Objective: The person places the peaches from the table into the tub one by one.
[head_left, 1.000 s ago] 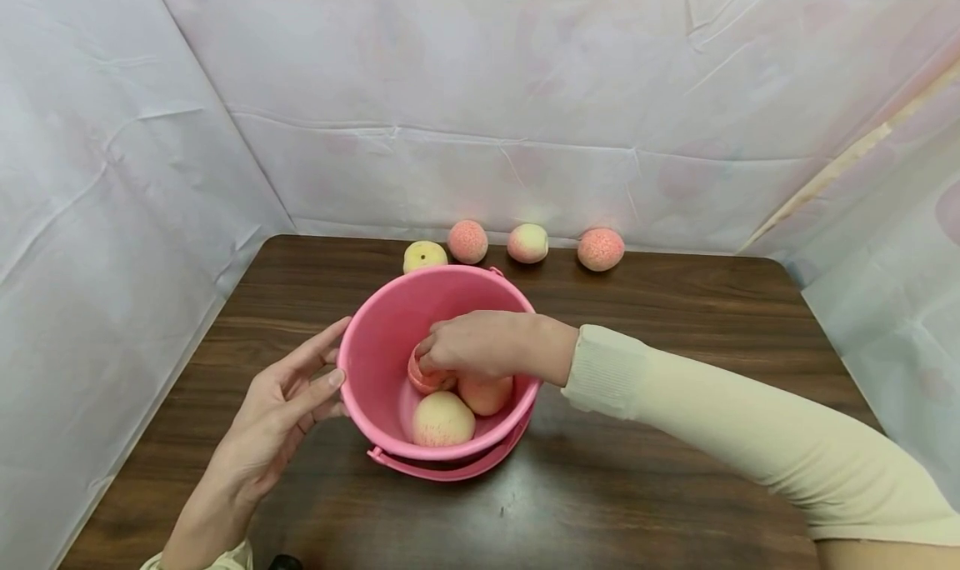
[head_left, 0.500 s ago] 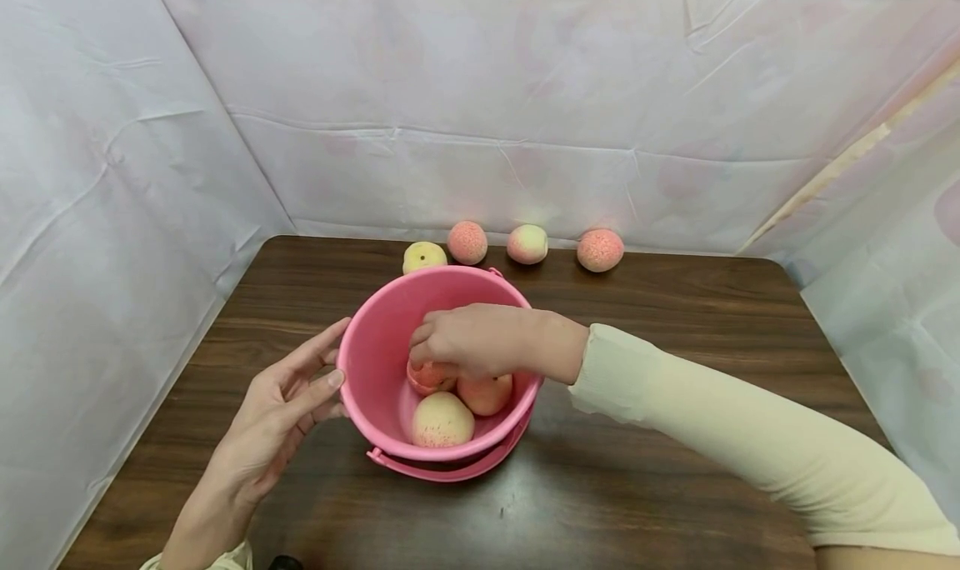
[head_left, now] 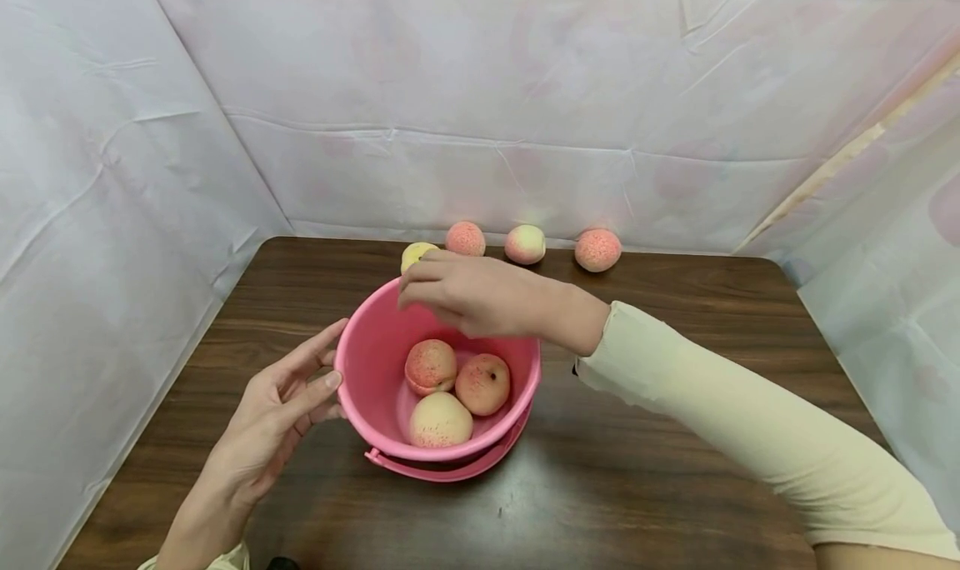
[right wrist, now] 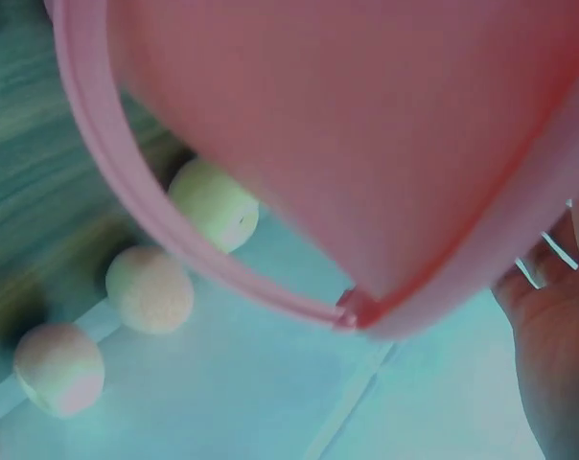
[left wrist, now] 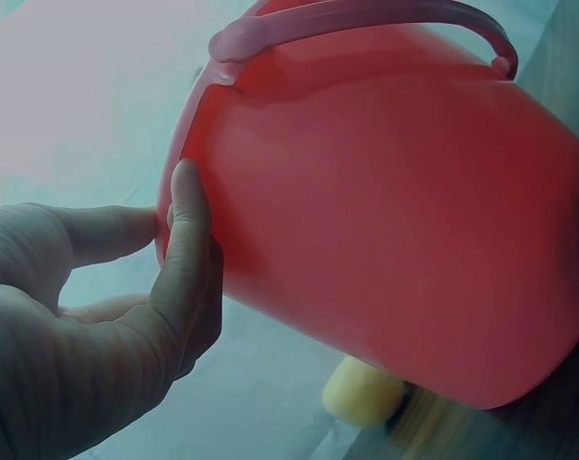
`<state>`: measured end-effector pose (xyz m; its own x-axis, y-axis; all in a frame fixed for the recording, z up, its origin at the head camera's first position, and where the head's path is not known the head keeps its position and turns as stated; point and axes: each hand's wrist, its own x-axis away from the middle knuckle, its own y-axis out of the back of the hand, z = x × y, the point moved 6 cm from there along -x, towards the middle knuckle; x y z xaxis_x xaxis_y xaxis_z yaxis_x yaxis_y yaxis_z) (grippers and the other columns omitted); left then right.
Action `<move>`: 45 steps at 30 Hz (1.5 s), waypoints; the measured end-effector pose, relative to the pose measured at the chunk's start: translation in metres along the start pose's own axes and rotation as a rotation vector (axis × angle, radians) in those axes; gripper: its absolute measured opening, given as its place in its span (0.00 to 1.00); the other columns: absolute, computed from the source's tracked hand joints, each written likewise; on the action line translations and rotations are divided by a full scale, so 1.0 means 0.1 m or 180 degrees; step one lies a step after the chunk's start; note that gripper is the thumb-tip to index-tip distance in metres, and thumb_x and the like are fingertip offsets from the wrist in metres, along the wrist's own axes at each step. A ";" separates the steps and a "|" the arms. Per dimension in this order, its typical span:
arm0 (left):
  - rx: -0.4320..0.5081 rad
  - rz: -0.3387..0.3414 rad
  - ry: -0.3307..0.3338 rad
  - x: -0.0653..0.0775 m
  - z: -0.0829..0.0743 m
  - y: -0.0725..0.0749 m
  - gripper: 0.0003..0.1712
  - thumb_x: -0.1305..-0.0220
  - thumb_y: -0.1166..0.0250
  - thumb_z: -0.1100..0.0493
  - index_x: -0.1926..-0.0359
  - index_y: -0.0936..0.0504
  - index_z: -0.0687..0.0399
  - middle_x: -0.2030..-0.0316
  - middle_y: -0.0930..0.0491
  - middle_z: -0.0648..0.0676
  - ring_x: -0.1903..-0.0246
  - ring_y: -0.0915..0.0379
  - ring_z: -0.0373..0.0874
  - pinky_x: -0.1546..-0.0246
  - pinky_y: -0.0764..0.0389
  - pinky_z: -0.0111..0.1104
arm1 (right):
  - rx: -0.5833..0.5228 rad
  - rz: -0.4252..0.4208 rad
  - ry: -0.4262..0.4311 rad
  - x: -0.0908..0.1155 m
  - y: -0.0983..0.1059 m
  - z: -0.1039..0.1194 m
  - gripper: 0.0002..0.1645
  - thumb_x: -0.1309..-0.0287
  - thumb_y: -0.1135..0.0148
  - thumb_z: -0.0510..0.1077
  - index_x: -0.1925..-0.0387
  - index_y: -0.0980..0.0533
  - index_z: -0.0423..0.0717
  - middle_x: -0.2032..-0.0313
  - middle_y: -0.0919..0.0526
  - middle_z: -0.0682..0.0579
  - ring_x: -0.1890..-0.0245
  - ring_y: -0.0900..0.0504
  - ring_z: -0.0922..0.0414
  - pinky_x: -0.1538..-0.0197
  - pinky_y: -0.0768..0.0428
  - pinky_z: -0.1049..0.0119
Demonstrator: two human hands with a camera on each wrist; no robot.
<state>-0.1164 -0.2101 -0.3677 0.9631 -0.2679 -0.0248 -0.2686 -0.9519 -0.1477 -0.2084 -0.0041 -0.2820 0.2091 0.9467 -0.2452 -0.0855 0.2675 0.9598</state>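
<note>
My left hand (head_left: 270, 407) holds the pink bucket (head_left: 360, 378) at its left rim. In the left wrist view the thumb lies at the rim and other fingers press the bucket's outer wall (left wrist: 395, 201). Three peaches lie inside: a reddish one (head_left: 431, 366), an orange-pink one (head_left: 483, 384) with a dark dimple, and a pale cream one (head_left: 441, 420). Above the bucket's far side is my right hand (head_left: 480, 295), its fingers loosely bent and holding nothing visible. The right wrist view shows part of that hand (right wrist: 553, 335) past the rim.
Several peaches line the table's back edge: a yellow one (head_left: 416, 255) partly behind my right hand, a pink one (head_left: 465, 238), a pink-and-cream one (head_left: 525, 245) and another pink one (head_left: 597, 250). The bucket's handle (head_left: 457, 474) hangs on the near side. White sheets (head_left: 525, 95) enclose the brown table (head_left: 675, 303).
My right hand has let go of the reddish peach and risen away from it toward the bucket's far rim. The peach stays in the bucket. My left hand keeps its hold.
</note>
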 end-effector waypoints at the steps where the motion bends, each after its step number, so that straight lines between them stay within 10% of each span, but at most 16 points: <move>1: -0.0003 -0.0002 -0.0003 0.00 0.00 0.00 0.35 0.23 0.47 0.73 0.19 0.42 0.57 0.43 0.25 0.60 0.52 0.14 0.41 0.55 0.08 0.37 | 0.0006 -0.0055 -0.0016 0.00 0.01 -0.04 0.16 0.29 0.43 0.33 0.44 0.19 0.44 0.43 0.16 0.51 0.39 0.22 0.53 0.31 0.22 0.65; 18: -0.0015 0.0021 0.0038 -0.05 0.03 -0.01 0.36 0.23 0.47 0.72 0.19 0.42 0.56 0.43 0.25 0.61 0.52 0.13 0.42 0.54 0.08 0.37 | -0.0797 -0.0482 -0.0743 0.15 -0.03 -0.97 0.16 0.25 0.46 0.34 0.41 0.21 0.41 0.46 0.16 0.46 0.45 0.20 0.51 0.34 0.20 0.58; 25: 0.0001 0.0037 0.0007 -0.04 0.05 -0.02 0.35 0.23 0.48 0.73 0.19 0.42 0.58 0.42 0.25 0.61 0.52 0.13 0.42 0.54 0.08 0.38 | -0.0614 -0.0335 -0.0886 0.20 -0.20 -1.22 0.18 0.26 0.39 0.40 0.38 0.21 0.41 0.41 0.18 0.46 0.39 0.21 0.48 0.29 0.23 0.53; 45: 0.0001 0.0095 -0.0003 0.04 -0.01 0.01 0.35 0.23 0.50 0.75 0.19 0.43 0.59 0.44 0.26 0.60 0.54 0.13 0.42 0.54 0.08 0.40 | -0.0122 0.0071 -0.0659 0.13 -0.83 -1.29 0.37 0.21 0.51 0.52 0.18 0.45 0.48 0.17 0.47 0.45 0.17 0.49 0.44 0.17 0.42 0.45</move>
<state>-0.1128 -0.2123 -0.3670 0.9547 -0.2959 -0.0303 -0.2970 -0.9434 -0.1473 -0.3238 0.0096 -0.3824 0.4022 0.8963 -0.1869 -0.1285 0.2574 0.9577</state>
